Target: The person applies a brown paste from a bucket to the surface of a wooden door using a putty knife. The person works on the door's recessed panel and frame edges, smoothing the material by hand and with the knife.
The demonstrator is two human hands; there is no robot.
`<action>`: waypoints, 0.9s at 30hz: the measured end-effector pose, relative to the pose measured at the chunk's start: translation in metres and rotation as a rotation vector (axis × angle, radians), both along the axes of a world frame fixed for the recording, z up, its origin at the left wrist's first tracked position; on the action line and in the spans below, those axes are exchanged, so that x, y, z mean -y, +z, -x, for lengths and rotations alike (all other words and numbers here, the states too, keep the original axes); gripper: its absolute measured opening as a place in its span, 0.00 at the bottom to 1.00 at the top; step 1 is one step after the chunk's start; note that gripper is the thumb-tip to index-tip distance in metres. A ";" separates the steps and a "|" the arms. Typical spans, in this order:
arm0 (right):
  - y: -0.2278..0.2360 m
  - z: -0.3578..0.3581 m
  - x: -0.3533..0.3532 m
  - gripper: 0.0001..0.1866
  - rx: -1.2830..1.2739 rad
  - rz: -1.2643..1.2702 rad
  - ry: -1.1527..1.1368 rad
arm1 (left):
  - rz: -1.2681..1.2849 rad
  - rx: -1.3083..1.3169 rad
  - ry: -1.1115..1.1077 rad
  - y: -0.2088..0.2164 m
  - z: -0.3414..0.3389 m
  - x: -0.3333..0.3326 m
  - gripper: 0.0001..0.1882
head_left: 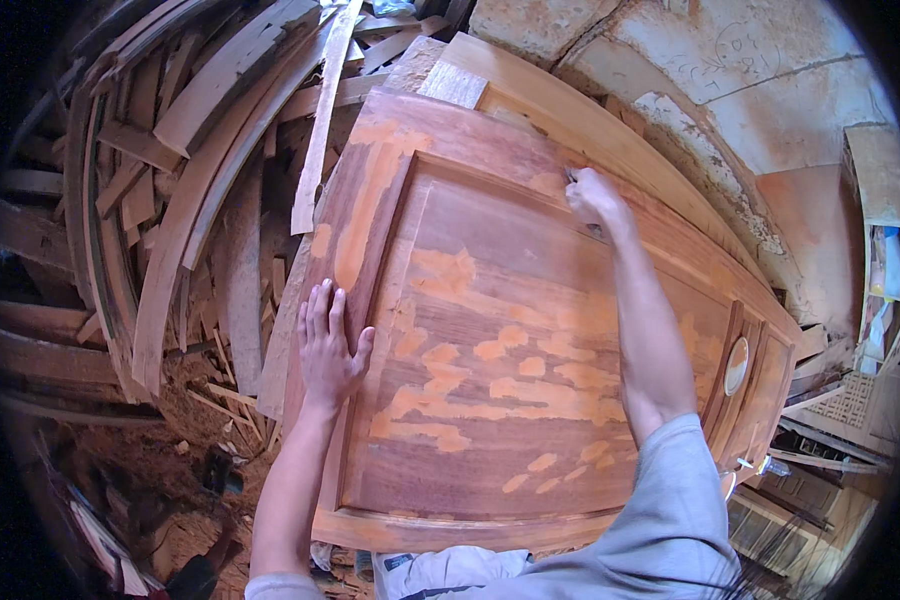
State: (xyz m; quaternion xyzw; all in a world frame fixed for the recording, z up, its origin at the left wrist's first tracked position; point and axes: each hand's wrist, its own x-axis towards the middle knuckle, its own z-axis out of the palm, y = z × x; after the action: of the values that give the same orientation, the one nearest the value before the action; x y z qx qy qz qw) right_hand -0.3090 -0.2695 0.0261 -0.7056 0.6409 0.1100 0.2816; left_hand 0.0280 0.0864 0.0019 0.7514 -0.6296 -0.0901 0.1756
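Observation:
A reddish-brown panelled wooden door (515, 350) lies before me, with smeared orange filler patches over its inset panel and left frame. My left hand (332, 355) rests flat on the door's left frame strip, its fingers stretched out. At the far side, my right hand (600, 197) is closed round a small tool (571, 175). Only a greyish bit of it shows beside the fingers, so its exact kind is hidden. This hand is over the door's far frame strip, above the panel moulding.
Long wooden offcuts (220, 110) are heaped at the left. Pale planks (570, 110) lie along the door's far edge. A round white lid-like piece (736, 366) sits on the door's right part, near a small clear container (773, 466). Sawdust (185, 440) covers the ground at lower left.

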 end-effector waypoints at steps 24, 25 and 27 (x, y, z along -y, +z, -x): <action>0.074 0.006 0.034 0.16 0.362 -0.365 -0.289 | -0.024 0.011 0.005 0.000 -0.003 -0.002 0.37; 0.074 0.009 0.040 0.15 0.277 -0.369 -0.184 | -0.032 0.009 0.010 -0.002 -0.003 -0.002 0.37; 0.073 0.008 0.052 0.14 0.189 -0.371 -0.076 | -0.026 -0.001 0.002 -0.004 -0.002 -0.002 0.37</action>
State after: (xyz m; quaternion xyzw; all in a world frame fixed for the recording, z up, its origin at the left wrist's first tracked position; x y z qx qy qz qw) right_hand -0.3169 -0.3220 0.0991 -0.6240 0.6066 0.1487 0.4696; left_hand 0.0305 0.0884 -0.0017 0.7543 -0.6274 -0.0986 0.1664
